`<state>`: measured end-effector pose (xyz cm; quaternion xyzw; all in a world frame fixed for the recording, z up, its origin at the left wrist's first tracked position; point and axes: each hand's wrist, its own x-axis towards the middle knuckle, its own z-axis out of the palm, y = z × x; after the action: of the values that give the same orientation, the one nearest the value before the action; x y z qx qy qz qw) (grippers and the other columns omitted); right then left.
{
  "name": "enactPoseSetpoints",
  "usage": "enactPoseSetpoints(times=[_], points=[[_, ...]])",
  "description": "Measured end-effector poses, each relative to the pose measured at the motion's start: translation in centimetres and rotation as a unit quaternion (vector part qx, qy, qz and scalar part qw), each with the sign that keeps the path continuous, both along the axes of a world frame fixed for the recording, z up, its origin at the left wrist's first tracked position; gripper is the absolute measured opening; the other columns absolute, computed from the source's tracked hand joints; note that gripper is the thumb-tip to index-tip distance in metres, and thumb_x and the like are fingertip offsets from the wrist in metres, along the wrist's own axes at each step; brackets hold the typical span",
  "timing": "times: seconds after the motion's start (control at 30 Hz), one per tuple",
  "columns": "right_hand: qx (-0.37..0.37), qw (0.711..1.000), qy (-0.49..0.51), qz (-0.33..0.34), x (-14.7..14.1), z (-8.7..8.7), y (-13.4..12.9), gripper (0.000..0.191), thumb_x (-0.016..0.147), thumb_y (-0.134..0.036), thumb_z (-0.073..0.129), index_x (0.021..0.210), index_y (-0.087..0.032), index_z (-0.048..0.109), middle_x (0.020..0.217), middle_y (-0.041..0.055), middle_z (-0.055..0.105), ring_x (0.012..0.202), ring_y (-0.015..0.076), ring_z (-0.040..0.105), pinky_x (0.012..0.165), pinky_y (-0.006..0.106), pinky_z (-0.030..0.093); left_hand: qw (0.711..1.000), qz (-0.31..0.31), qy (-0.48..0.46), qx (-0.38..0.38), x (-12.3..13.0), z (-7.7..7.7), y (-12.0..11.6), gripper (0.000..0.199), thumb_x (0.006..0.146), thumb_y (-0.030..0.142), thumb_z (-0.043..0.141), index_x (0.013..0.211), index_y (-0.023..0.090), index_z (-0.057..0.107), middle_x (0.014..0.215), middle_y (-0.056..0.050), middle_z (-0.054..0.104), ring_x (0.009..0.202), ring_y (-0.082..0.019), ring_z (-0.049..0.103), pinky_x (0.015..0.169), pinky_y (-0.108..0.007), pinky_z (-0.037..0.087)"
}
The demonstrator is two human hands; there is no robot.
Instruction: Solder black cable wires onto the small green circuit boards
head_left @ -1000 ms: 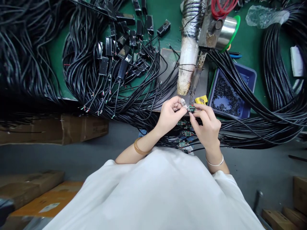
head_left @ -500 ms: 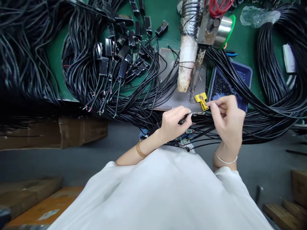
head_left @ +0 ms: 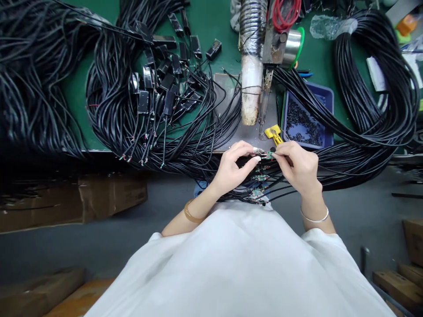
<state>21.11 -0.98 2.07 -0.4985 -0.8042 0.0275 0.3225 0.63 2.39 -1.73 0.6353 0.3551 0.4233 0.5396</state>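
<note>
My left hand (head_left: 233, 166) is closed, its thumb and fingertips pinching the left end of a small green circuit board (head_left: 269, 155) with thin wires. From the right, my right hand (head_left: 299, 168) pinches the other end of that board; whether it also holds a tiny part is hidden. Just beyond my fingertips lies a yellow clip (head_left: 272, 132), below the tip of a soldering iron (head_left: 265, 99). Nearer my body, several wired boards (head_left: 257, 192) rest in a row among the black cables (head_left: 343, 174).
A blue tray (head_left: 325, 141) of small black pieces stands at the right. A wrapped duct (head_left: 250, 88) hangs beside the iron, with a solder spool (head_left: 291, 49) behind. Black cable bundles (head_left: 112, 97) and black boxed parts (head_left: 169, 102) cover the left of the green table (head_left: 218, 26).
My right hand has moved left from beside the yellow clip to the board at my left fingertips. My left hand stays nearly in place. The view has shifted slightly.
</note>
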Motion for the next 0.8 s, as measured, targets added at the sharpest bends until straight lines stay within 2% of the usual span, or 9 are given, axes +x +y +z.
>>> enactPoseSetpoints(times=[0.17, 0.27, 0.37, 0.43, 0.5, 0.6, 0.63, 0.7, 0.8], points=[[-0.060, 0.995, 0.061, -0.056, -0.4, -0.1, -1.0, 0.005, 0.095, -0.025, 0.059, 0.092, -0.021, 0.062, 0.093, 0.0016, 0.073, 0.068, 0.0107, 0.066, 0.062, 0.025, 0.053, 0.984, -0.125, -0.068, -0.109, -0.1, 0.6, 0.6, 0.016, 0.090, 0.032, 0.065, 0.093, 0.016, 0.063, 0.099, -0.009, 0.066, 0.095, -0.017, 0.066, 0.088, -0.028, 0.054], [0.007, 0.979, 0.129, -0.157, -0.7, 1.6, -2.1, 0.010, 0.095, -0.028, 0.059, 0.087, -0.023, 0.062, 0.090, 0.0025, 0.074, 0.063, 0.0138, 0.068, 0.053, 0.027, 0.051, 0.953, -0.244, -0.066, -0.167, -1.9, 3.9, 0.2, 0.010, 0.095, 0.030, 0.056, 0.093, 0.020, 0.054, 0.082, -0.004, 0.068, 0.063, -0.011, 0.062, 0.065, -0.023, 0.051], [0.206, 0.910, 0.222, -0.282, -0.3, 3.9, -2.8, 0.011, 0.096, -0.031, 0.056, 0.089, -0.029, 0.064, 0.065, -0.0025, 0.062, 0.045, 0.0138, 0.057, 0.041, 0.028, 0.037, 0.946, -0.319, 0.045, -0.027, -4.9, 8.1, -1.1, 0.004, 0.092, 0.020, 0.057, 0.088, 0.022, 0.056, 0.068, 0.000, 0.060, 0.056, -0.011, 0.050, 0.055, -0.023, 0.040], [0.291, 0.871, 0.245, -0.311, 0.7, 4.9, -2.8, 0.014, 0.097, -0.034, 0.054, 0.090, -0.032, 0.066, 0.060, -0.0035, 0.053, 0.037, 0.0105, 0.045, 0.039, 0.029, 0.026, 0.927, -0.347, 0.128, 0.064, -6.1, 9.3, -2.2, 0.012, 0.091, 0.014, 0.051, 0.092, 0.023, 0.059, 0.072, -0.001, 0.062, 0.059, -0.013, 0.050, 0.058, -0.026, 0.037], [0.234, 0.898, 0.188, -0.321, 2.2, 4.7, -2.1, 0.020, 0.097, -0.038, 0.055, 0.086, -0.030, 0.069, 0.061, -0.0017, 0.053, 0.040, 0.0106, 0.045, 0.043, 0.031, 0.029, 0.912, -0.346, 0.208, 0.074, -6.0, 8.2, -3.3, 0.016, 0.089, 0.011, 0.047, 0.086, 0.022, 0.059, 0.073, -0.002, 0.060, 0.060, -0.015, 0.049, 0.058, -0.028, 0.033], [-0.013, 0.944, 0.003, -0.330, 5.1, 2.7, -0.3, 0.030, 0.097, -0.043, 0.053, 0.086, -0.023, 0.071, 0.068, 0.0026, 0.063, 0.059, 0.0160, 0.058, 0.060, 0.032, 0.042, 0.943, -0.276, 0.174, -0.057, -3.7, 3.0, -4.4, 0.009, 0.085, 0.014, 0.054, 0.078, 0.020, 0.056, 0.066, 0.002, 0.054, 0.058, -0.013, 0.044, 0.057, -0.026, 0.031], [-0.071, 0.941, -0.059, -0.325, 5.9, 1.8, 0.5, 0.032, 0.097, -0.044, 0.051, 0.086, -0.021, 0.071, 0.072, 0.0039, 0.066, 0.064, 0.0172, 0.060, 0.065, 0.032, 0.043, 0.956, -0.238, 0.114, -0.126, -2.7, 1.0, -4.6, 0.008, 0.083, 0.017, 0.059, 0.076, 0.020, 0.056, 0.063, 0.003, 0.052, 0.058, -0.012, 0.044, 0.058, -0.025, 0.033], [-0.128, 0.929, -0.126, -0.325, 7.4, 0.1, 2.0, 0.033, 0.096, -0.043, 0.052, 0.086, -0.019, 0.072, 0.081, 0.0066, 0.070, 0.070, 0.0188, 0.061, 0.068, 0.032, 0.041, 0.961, -0.204, 0.079, -0.168, -1.2, -2.2, -4.6, 0.006, 0.086, 0.023, 0.059, 0.083, 0.018, 0.058, 0.066, 0.002, 0.058, 0.060, -0.012, 0.049, 0.060, -0.023, 0.040], [-0.170, 0.920, -0.135, -0.326, 8.4, -1.2, 3.6, 0.027, 0.091, -0.042, 0.060, 0.086, -0.019, 0.072, 0.086, 0.0075, 0.073, 0.075, 0.0203, 0.063, 0.071, 0.033, 0.041, 0.952, -0.209, 0.031, -0.222, -0.5, -4.1, -3.7, 0.022, 0.091, 0.032, 0.055, 0.096, 0.012, 0.063, 0.076, -0.006, 0.070, 0.053, -0.008, 0.048, 0.052, -0.021, 0.039]])
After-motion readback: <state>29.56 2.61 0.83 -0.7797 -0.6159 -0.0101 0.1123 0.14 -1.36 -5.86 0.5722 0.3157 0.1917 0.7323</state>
